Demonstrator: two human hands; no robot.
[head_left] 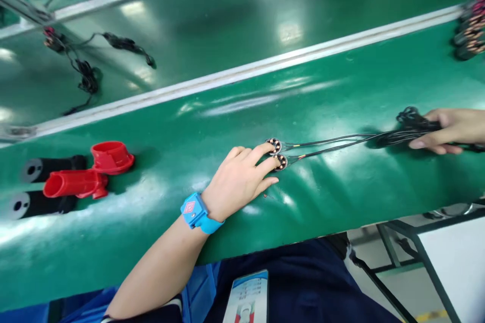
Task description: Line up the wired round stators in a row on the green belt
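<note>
My left hand [242,176], with a blue band [195,212] on its wrist, lies palm down on the green bench. Its fingers are spread, and two fingertips rest on a pair of small round motor stators with copper windings, the upper stator [274,146] and the lower stator [281,162]. From each one a thin black cable [333,140] runs right, nearly straight. Those cables lead into a bundle of black cable [401,133], around which my right hand [450,131] is closed. Part of the bundle is hidden behind the right fingers.
At left on the bench lie red plastic fittings [76,183] and black cylinders [47,169]. A pile of copper-wound parts [472,30] sits at the far right. Behind a metal rail [235,74], black cabled parts [87,73] lie on green sheeting. A stool [454,247] stands lower right.
</note>
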